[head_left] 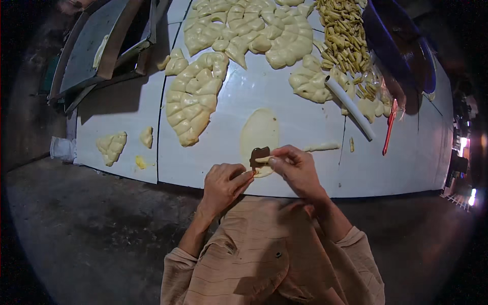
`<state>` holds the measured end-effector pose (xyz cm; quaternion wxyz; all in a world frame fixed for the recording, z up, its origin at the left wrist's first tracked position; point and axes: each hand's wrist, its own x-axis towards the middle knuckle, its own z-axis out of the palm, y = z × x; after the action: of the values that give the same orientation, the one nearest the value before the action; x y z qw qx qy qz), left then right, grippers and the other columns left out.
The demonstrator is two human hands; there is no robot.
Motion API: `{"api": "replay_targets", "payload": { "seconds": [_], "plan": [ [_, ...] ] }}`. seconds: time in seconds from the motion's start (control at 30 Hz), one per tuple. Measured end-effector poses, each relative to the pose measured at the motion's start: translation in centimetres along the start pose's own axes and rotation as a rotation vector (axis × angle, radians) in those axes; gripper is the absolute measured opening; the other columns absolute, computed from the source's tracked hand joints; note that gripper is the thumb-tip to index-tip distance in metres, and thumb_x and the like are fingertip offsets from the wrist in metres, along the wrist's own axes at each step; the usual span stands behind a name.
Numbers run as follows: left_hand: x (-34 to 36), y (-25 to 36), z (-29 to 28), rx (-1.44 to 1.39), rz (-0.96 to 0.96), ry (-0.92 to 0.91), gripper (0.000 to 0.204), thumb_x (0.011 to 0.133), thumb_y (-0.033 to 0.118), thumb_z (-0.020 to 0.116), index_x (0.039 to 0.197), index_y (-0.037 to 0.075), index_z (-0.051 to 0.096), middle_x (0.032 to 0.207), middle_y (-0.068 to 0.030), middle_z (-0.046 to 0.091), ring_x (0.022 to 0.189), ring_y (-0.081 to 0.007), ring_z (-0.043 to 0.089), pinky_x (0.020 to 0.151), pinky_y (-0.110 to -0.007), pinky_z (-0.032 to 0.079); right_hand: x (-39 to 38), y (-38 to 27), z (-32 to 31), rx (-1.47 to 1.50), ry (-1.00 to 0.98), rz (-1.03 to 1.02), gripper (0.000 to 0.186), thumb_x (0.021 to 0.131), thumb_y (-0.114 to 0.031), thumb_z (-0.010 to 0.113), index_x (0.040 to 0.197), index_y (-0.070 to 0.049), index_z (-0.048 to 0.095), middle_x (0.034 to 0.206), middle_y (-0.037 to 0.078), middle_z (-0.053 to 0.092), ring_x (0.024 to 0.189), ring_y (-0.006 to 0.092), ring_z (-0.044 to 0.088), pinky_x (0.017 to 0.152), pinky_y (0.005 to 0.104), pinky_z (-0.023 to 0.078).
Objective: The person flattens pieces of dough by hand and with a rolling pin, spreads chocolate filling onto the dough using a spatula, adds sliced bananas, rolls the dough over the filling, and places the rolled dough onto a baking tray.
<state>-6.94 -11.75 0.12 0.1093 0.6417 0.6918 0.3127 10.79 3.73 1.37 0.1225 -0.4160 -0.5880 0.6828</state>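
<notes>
Down at the near edge of the white surface (305, 168), a flattened oval of dough (260, 133) with a dark brown filling (260, 153) on its near end, right hand (297, 170) pinching a small strip of dough (263, 159) against that filling, left hand (223, 185) closed around a thin red-tipped tool just beside it. Farther back, scored dough sheets (193, 96), a heap of cut dough sticks (345, 33), a white rolling pin (349, 107), a red tool (389, 127), small scraps (112, 147) off left.
</notes>
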Motion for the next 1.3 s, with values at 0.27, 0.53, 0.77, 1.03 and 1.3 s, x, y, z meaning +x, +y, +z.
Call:
{"api": "replay_targets", "payload": {
  "seconds": [0.27, 0.53, 0.77, 1.03, 1.3],
  "plan": [
    [0.2, -1.0, -0.4, -0.054, 0.04, -0.025, 0.023, 0.081, 0.022, 0.081, 0.103, 0.018, 0.076, 0.095, 0.0, 0.067, 0.081, -0.0179, 0.062, 0.066, -0.035, 0.047, -1.1, -0.3, 0.9, -0.545, 0.149, -0.328, 0.022, 0.088, -0.012, 0.076, 0.109, -0.006, 0.075, 0.092, 0.01, 0.068, 0.078, 0.0206, 0.067, 0.069, 0.0306, 0.053],
    [0.8, -1.3, -0.2, -0.106, 0.077, -0.027, 0.017, 0.083, 0.017, 0.078, 0.097, 0.01, 0.073, 0.098, -0.0024, 0.068, 0.083, -0.0207, 0.065, 0.067, -0.035, 0.048, -2.1, 1.6, -0.4, -0.99, -0.052, -0.529, 0.023, 0.092, -0.028, 0.071, 0.111, -0.015, 0.07, 0.105, 0.005, 0.064, 0.081, 0.0212, 0.069, 0.064, 0.0361, 0.057],
    [2.1, -1.7, -0.7, -0.539, -0.304, 0.185, 0.012, 0.089, 0.004, 0.072, 0.1, 0.001, 0.07, 0.103, -0.014, 0.067, 0.087, -0.0259, 0.066, 0.074, -0.034, 0.054, -1.5, 0.0, -1.5, -0.533, 0.085, -0.369, 0.013, 0.089, -0.01, 0.069, 0.1, -0.006, 0.065, 0.091, 0.01, 0.065, 0.071, 0.0229, 0.064, 0.064, 0.0325, 0.052],
    [3.7, -2.4, -1.5, -0.115, -0.248, -0.002, 0.026, 0.089, 0.009, 0.068, 0.115, 0.005, 0.069, 0.121, -0.0145, 0.064, 0.1, -0.0283, 0.067, 0.083, -0.039, 0.055, 0.5, -1.2, -0.5, -0.761, 0.107, -0.376, 0.018, 0.092, -0.008, 0.063, 0.11, -0.006, 0.067, 0.101, 0.011, 0.068, 0.083, 0.0302, 0.069, 0.072, 0.0378, 0.056],
    [5.1, -1.7, -1.1, -0.001, 0.028, -0.094, 0.034, 0.08, 0.024, 0.078, 0.113, 0.017, 0.072, 0.128, -0.009, 0.06, 0.114, -0.0299, 0.059, 0.093, -0.044, 0.045, 0.8, -0.9, -0.9, -1.012, -0.063, -0.565, 0.034, 0.094, -0.03, 0.067, 0.124, -0.015, 0.066, 0.109, 0.008, 0.062, 0.086, 0.0256, 0.068, 0.069, 0.0378, 0.057]
  ]
}}
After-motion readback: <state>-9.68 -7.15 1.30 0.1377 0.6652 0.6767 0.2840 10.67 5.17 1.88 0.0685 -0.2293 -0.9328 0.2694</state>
